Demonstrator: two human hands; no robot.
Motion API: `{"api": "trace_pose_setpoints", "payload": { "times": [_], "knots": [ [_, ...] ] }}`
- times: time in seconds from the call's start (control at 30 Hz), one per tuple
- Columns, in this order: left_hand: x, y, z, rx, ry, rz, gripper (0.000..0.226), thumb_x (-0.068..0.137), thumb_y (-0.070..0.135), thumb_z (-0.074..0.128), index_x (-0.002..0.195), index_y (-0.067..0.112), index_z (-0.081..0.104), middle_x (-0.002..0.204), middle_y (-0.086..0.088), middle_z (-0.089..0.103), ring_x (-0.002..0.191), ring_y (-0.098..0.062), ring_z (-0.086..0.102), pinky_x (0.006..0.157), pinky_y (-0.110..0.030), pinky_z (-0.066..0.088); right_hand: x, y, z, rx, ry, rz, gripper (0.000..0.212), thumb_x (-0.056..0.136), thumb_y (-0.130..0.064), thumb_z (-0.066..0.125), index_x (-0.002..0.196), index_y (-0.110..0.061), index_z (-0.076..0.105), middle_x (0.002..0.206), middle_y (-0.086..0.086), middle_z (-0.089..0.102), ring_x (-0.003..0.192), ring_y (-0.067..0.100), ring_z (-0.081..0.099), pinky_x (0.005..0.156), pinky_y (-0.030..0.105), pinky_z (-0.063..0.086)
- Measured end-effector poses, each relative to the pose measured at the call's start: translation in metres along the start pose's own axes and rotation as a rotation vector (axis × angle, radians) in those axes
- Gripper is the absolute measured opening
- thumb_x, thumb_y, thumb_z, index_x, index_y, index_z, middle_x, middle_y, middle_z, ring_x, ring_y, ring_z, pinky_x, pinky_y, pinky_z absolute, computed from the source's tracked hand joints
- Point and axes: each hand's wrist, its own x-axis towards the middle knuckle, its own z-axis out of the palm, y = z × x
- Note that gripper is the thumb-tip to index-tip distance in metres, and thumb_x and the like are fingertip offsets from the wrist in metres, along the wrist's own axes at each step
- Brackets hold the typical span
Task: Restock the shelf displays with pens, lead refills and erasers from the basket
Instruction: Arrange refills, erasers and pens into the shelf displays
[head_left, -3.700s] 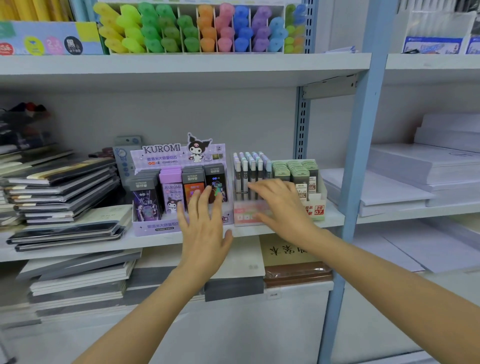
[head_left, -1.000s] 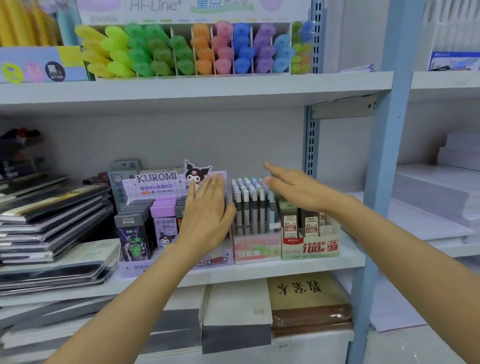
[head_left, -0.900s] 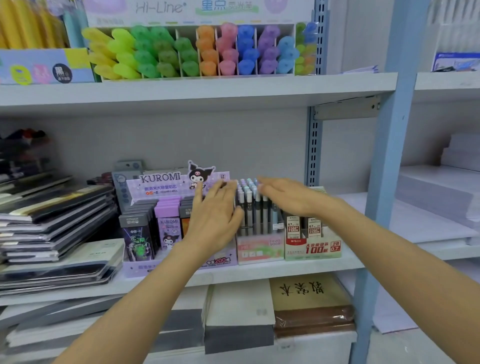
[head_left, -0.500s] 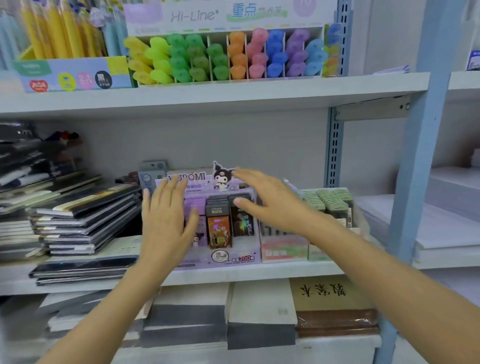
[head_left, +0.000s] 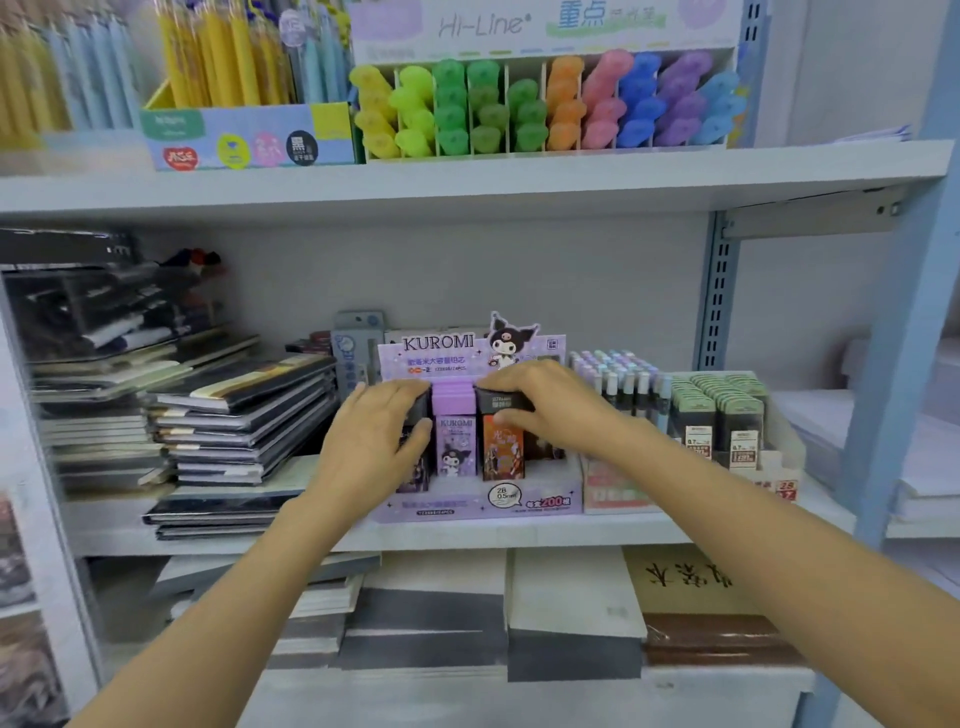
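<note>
1. Head view, change: half a second back both hands hovered spread before the Kuromi display box. Now both have closed onto its packs, centre frame, on the middle shelf.
2. Left hand: grip curled over the dark refill pack at the box's left end, thumb on its front.
3. Right hand: grip pinching the top of the orange-fronted refill pack, thumb in front. The purple pack stands between the hands.

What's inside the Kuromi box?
Upright lead cases in rows: one purple, an orange-fronted one to its right, dark ones at both ends. The left hand and right hand grip rows either side of the purple, covering their tops. The box floor is hidden.
</note>
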Motion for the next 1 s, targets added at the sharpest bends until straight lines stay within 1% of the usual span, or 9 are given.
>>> {"api": "trace_pose_setpoints", "payload": {
  "times": [0.1,0.2,0.37,0.47,0.53,0.63,0.77,0.87,1.0],
  "knots": [
    [-0.001,-0.005,-0.002,-0.003,-0.005,-0.056,0.065,0.097,0.041,0.048,0.152,0.013,0.026,0.158,-0.005,0.027,0.146,-0.021,0.023,0.122,-0.039,0.011,-0.001,-0.003,0.002,-0.033,0.000,-0.028,0.067,0.092,-0.037,0.061,0.150,-0.020,0.031,0.155,0.000,0.033,0.142,0.019,0.031,0.119,0.039,0.022],
    [0.000,-0.007,-0.001,-0.122,0.004,-0.177,0.072,0.094,0.046,0.052,0.152,0.012,0.026,0.158,-0.007,0.027,0.146,-0.021,0.024,0.119,-0.035,0.019,0.006,-0.018,0.017,-0.155,-0.038,-0.035,0.064,0.098,-0.040,0.046,0.152,-0.013,0.024,0.158,0.005,0.026,0.146,0.020,0.022,0.119,0.036,0.005],
    [-0.001,-0.005,0.004,-0.324,-0.031,-0.306,0.064,0.094,0.045,0.054,0.148,0.015,0.036,0.141,-0.005,0.052,0.121,-0.023,0.052,0.100,-0.033,0.039,0.017,-0.026,0.025,-0.099,-0.017,0.031,0.040,0.099,-0.032,0.044,0.131,-0.008,0.050,0.135,0.009,0.055,0.128,0.025,0.045,0.116,0.040,0.021],
    [-0.002,-0.005,0.004,-0.529,-0.020,-0.344,0.062,0.094,0.047,0.053,0.149,0.029,0.030,0.134,0.019,0.045,0.116,-0.002,0.047,0.095,-0.020,0.035,0.011,-0.020,0.023,-0.025,0.036,0.012,0.049,0.099,-0.033,0.047,0.141,-0.010,0.042,0.145,0.008,0.046,0.135,0.025,0.040,0.114,0.040,0.026],
    [-0.003,-0.006,0.005,-0.684,0.003,-0.352,0.055,0.096,0.044,0.049,0.146,0.043,0.026,0.133,0.033,0.037,0.118,0.016,0.036,0.097,-0.009,0.026,0.005,-0.015,0.023,0.002,0.071,0.034,0.060,0.099,-0.040,0.046,0.151,-0.017,0.027,0.157,0.003,0.028,0.144,0.020,0.026,0.119,0.041,0.018],
    [-0.004,-0.009,0.012,-0.798,-0.011,-0.400,0.055,0.101,0.039,0.044,0.152,0.032,0.025,0.150,0.017,0.033,0.124,0.008,0.027,0.101,-0.018,0.021,0.002,-0.015,0.031,-0.030,0.044,0.057,0.061,0.099,-0.045,0.042,0.152,-0.020,0.024,0.159,0.000,0.024,0.147,0.017,0.018,0.120,0.042,0.005],
    [-0.001,-0.009,0.016,-0.774,-0.013,-0.407,0.055,0.102,0.038,0.041,0.153,0.029,0.023,0.154,0.010,0.031,0.130,0.001,0.029,0.103,-0.021,0.021,0.007,-0.021,0.035,-0.015,0.049,0.050,0.058,0.098,-0.041,0.046,0.149,-0.018,0.031,0.155,0.001,0.033,0.144,0.017,0.023,0.121,0.039,0.002],
    [-0.002,-0.008,0.015,-0.679,0.010,-0.377,0.059,0.101,0.037,0.042,0.154,0.025,0.018,0.160,0.006,0.022,0.145,-0.010,0.021,0.114,-0.026,0.019,-0.001,-0.016,0.025,0.097,0.070,0.050,0.063,0.097,-0.041,0.049,0.152,-0.021,0.024,0.160,-0.001,0.021,0.147,0.014,0.016,0.121,0.035,0.004],
    [-0.005,0.006,0.012,-0.321,0.193,-0.119,0.060,0.100,0.033,0.044,0.154,0.022,0.020,0.162,0.004,0.011,0.149,-0.012,0.004,0.121,-0.035,0.005,-0.023,-0.013,0.022,0.015,0.254,0.135,0.070,0.097,-0.037,0.047,0.155,-0.018,0.011,0.162,0.001,0.009,0.149,0.017,0.005,0.115,0.029,-0.003]
  ]
}}
